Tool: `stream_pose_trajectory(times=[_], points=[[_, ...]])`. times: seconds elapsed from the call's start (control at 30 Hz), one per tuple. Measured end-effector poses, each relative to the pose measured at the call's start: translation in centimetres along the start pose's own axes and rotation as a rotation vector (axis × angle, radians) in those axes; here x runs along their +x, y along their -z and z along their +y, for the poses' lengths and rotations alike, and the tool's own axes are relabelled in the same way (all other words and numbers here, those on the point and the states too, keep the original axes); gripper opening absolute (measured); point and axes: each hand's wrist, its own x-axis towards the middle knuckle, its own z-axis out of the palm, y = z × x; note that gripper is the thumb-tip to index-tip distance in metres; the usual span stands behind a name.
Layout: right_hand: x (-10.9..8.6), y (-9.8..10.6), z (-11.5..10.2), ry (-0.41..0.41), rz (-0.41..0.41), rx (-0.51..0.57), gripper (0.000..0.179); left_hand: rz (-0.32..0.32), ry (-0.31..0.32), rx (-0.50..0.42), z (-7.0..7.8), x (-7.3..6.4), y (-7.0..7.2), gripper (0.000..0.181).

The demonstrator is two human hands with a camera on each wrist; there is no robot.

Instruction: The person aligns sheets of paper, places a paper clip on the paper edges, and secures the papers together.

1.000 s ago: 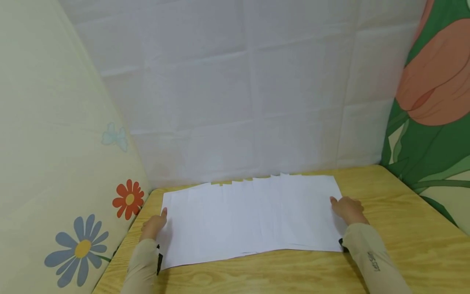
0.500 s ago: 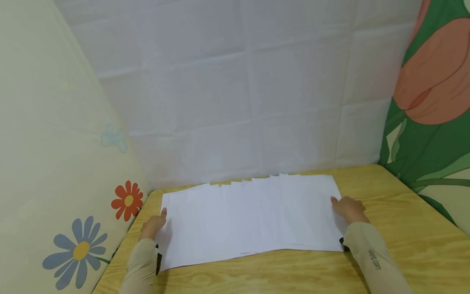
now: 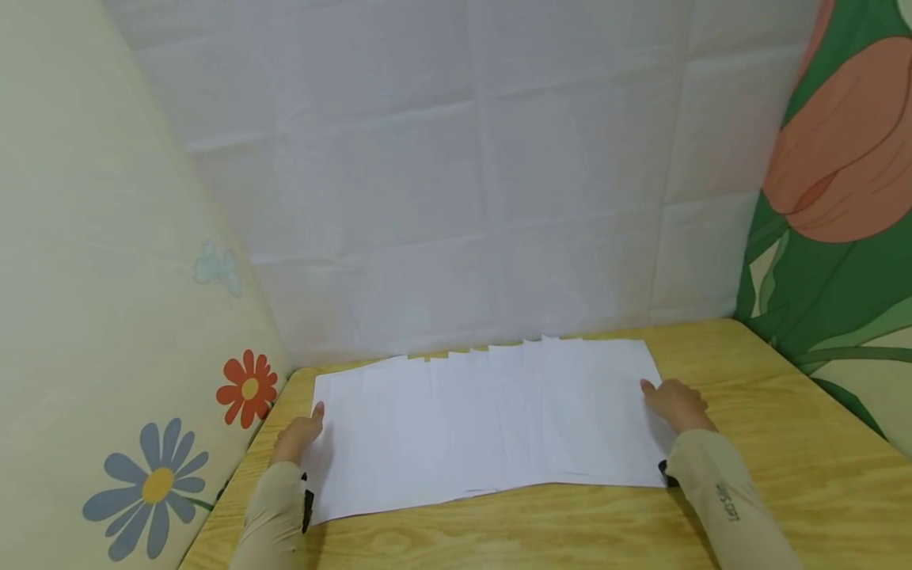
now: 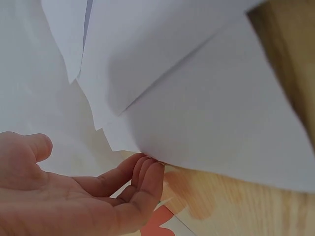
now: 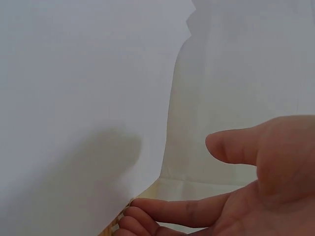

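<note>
Overlapping white sheets of paper (image 3: 470, 427) lie spread in a wide row, their top edges stepped. At the row's left end my left hand (image 3: 298, 437) touches the outer edge; in the left wrist view its fingertips (image 4: 150, 162) meet the paper edge while the thumb stands apart. My right hand (image 3: 677, 404) is at the opposite end. The right wrist view shows its fingertips (image 5: 135, 209) by the edge of the paper (image 5: 74, 88), thumb raised and clear of the sheet. Neither thumb pinches the paper.
The sheets lie on a wood-grain table (image 3: 769, 443). A creased white cloth (image 3: 456, 174) hangs behind it. To the left stands a pale panel with a red flower (image 3: 248, 389) and a blue flower (image 3: 150, 491); to the right, a panel with a large tulip (image 3: 848, 150).
The head view has shifted very slightly. Hands and paper stay in practically the same place.
</note>
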Motion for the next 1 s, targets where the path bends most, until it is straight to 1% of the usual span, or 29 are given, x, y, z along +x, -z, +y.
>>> stream_pose_trajectory(times=[0.07,0.13,0.27,0.4,0.5,0.6,0.73,0.87,1.0], points=[[0.00,0.01,-0.05,-0.004,0.001,0.003,0.065,-0.003,0.003,-0.015,0.08,-0.06,0.01,0.079],[0.07,0.01,-0.06,-0.005,0.003,0.001,0.065,-0.006,-0.005,-0.009,0.12,-0.24,0.06,0.080],[0.17,-0.10,0.08,-0.003,0.001,0.000,0.065,-0.006,-0.041,0.037,0.12,-0.54,0.13,0.079],[0.24,-0.19,0.14,-0.010,-0.004,0.007,0.066,-0.006,-0.044,0.045,0.15,-0.67,0.10,0.078],[0.29,-0.27,0.16,-0.017,-0.009,0.016,0.066,-0.004,-0.048,0.052,0.12,-0.63,0.01,0.078],[0.25,-0.25,0.18,-0.007,-0.012,0.019,0.066,-0.005,-0.056,0.055,0.10,-0.55,-0.06,0.078],[0.22,-0.18,0.09,0.007,-0.020,0.012,0.066,-0.008,-0.055,0.039,0.11,-0.35,-0.13,0.078],[0.39,-0.26,-0.03,-0.004,-0.032,0.013,0.067,-0.003,-0.072,0.046,0.05,-0.08,-0.24,0.079],[0.60,-0.38,-0.03,-0.007,-0.034,0.016,0.067,-0.001,-0.092,0.054,0.02,-0.12,-0.26,0.080]])
